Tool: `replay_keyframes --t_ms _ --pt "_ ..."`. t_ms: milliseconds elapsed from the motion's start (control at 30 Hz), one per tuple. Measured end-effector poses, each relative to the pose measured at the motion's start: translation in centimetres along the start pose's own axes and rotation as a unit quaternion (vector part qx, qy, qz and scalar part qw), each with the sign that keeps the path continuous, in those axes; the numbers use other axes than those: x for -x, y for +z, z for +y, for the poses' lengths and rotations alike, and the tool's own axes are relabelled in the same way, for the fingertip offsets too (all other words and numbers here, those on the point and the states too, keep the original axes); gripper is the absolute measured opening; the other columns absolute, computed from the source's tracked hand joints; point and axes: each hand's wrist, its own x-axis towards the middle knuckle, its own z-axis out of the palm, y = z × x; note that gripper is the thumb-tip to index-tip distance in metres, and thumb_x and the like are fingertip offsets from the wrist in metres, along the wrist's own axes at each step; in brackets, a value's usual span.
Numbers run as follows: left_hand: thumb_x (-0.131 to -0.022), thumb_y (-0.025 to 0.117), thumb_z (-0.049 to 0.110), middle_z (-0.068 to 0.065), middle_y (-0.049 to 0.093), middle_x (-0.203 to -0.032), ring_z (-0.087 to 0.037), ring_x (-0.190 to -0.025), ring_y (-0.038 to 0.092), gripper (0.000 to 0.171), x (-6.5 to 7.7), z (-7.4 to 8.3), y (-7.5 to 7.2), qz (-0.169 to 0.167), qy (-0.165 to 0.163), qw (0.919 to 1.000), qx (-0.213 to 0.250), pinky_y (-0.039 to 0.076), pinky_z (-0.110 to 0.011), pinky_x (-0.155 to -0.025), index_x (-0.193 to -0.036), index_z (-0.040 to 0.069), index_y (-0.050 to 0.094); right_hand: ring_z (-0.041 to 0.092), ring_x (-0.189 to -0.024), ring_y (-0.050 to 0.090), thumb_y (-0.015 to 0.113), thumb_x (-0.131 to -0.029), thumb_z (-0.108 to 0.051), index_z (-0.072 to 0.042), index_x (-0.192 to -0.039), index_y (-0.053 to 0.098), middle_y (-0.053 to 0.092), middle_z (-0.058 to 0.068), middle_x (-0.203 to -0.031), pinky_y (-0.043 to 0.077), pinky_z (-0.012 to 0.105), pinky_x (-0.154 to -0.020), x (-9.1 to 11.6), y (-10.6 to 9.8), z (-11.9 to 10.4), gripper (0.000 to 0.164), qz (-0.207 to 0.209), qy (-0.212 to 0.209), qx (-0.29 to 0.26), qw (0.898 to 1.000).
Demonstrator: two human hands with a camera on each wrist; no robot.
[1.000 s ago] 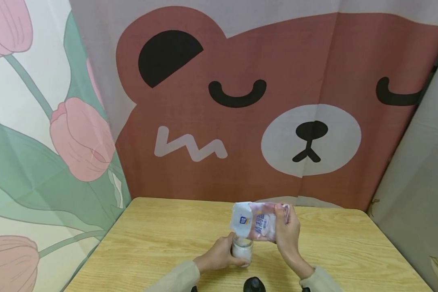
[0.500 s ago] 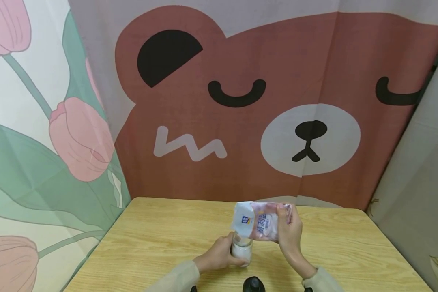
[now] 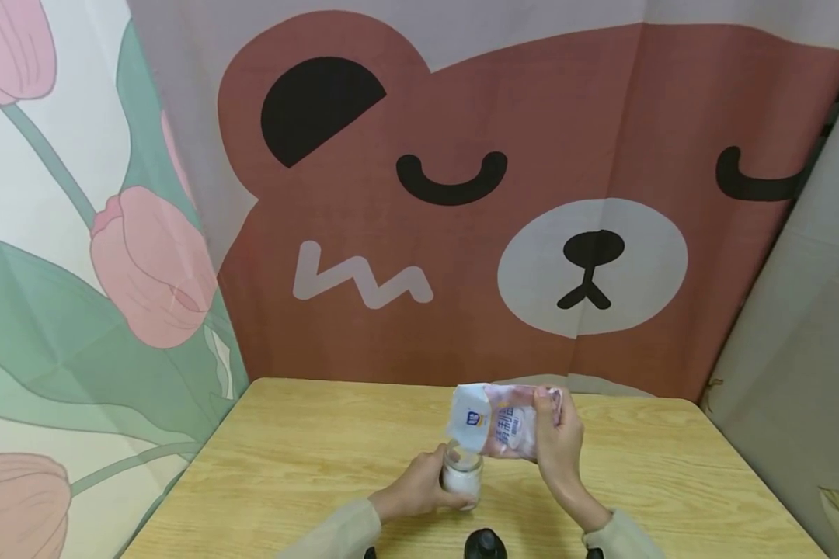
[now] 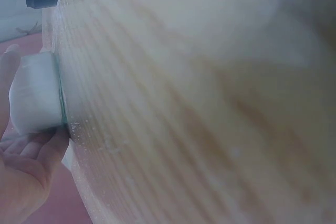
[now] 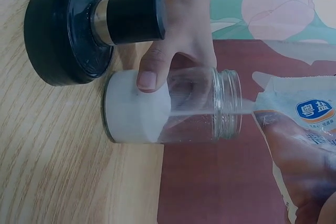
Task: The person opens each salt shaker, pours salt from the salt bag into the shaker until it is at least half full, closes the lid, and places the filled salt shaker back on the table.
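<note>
My left hand (image 3: 419, 485) grips a clear glass jar (image 3: 463, 473) standing on the table, its thumb against the near side. In the right wrist view the jar (image 5: 194, 93) has a threaded, lidless mouth and is about half full of white grains. My right hand (image 3: 559, 442) holds a pink and white salt bag (image 3: 506, 423) by its far right end, tipped sideways above the jar. From the bag's cut corner a thin white stream (image 5: 239, 109) runs into the mouth. In the left wrist view my left fingers (image 4: 50, 150) curl by the jar's base.
A black lid (image 5: 68, 30) with a silver-banded knob rests on the wooden table (image 3: 308, 442) near the jar, on the person's side. White grains (image 4: 105, 140) are scattered on the tabletop. A bear-print curtain (image 3: 363, 334) hangs behind, with a tulip-print one at left.
My right hand and the salt bag have shifted slightly to the right. The left hand stays on the jar in nearly the same place.
</note>
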Motion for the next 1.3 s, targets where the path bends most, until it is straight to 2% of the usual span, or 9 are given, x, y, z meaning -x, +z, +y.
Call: replay_keyframes --t_ms 367,667,833,1033,1300 --pt "-0.078 0.087 0.033 -0.001 0.067 -0.111 -0.004 -0.097 0.062 0.056 -0.1 0.0 -0.1 0.004 0.001 1.0 -0.008 0.052 -0.022 -0.079 -0.116 0.009 0.053 0.005 -0.055 0.046 0.054 -0.098 -0.011 0.004 -0.088 0.058 0.051 0.001 -0.066 0.038 0.02 -0.047 -0.5 -0.1 -0.1 0.019 0.008 -0.004 0.007 1.0" --pt "-0.078 0.087 0.033 -0.002 0.067 -0.11 -0.004 -0.095 0.062 0.056 0.0 0.1 0.0 0.012 0.019 0.9995 -0.02 0.052 -0.021 -0.078 -0.115 0.009 0.052 0.005 -0.059 0.047 0.055 -0.098 -0.01 0.006 -0.09 0.059 0.052 -0.002 -0.069 0.039 0.02 -0.05 -0.6 0.3 0.1 0.018 0.015 -0.002 0.003 1.0" --pt "-0.077 0.087 0.032 -0.002 0.067 -0.11 -0.005 -0.096 0.062 0.057 0.1 0.3 -0.1 0.014 0.014 0.9995 -0.023 0.052 -0.021 -0.079 -0.115 0.007 0.053 0.005 -0.059 0.047 0.055 -0.098 -0.01 0.006 -0.088 0.058 0.053 0.0 -0.069 0.039 0.02 -0.05 -0.5 0.6 0.0 0.019 0.013 0.001 -0.001 1.0" --pt "-0.077 0.088 0.031 -0.002 0.068 -0.109 -0.005 -0.095 0.062 0.06 0.2 0.6 -0.1 0.016 0.01 0.9995 -0.027 0.052 -0.021 -0.078 -0.118 0.006 0.053 0.005 -0.061 0.044 0.055 -0.097 -0.01 0.005 -0.086 0.057 0.048 -0.005 -0.068 0.036 0.021 -0.053 -0.3 1.0 -0.1 0.019 0.013 -0.004 0.003 1.0" --pt "-0.079 0.086 0.032 -0.003 0.067 -0.113 -0.005 -0.098 0.062 0.065 0.2 0.4 -0.1 0.011 0.01 0.9998 -0.012 0.052 -0.022 -0.08 -0.126 0.005 0.051 0.008 -0.061 0.044 0.057 -0.098 -0.016 -0.001 -0.089 0.06 0.049 -0.005 -0.069 0.037 0.022 -0.052 -0.5 1.4 3.8 0.017 0.011 -0.006 0.008 1.0"
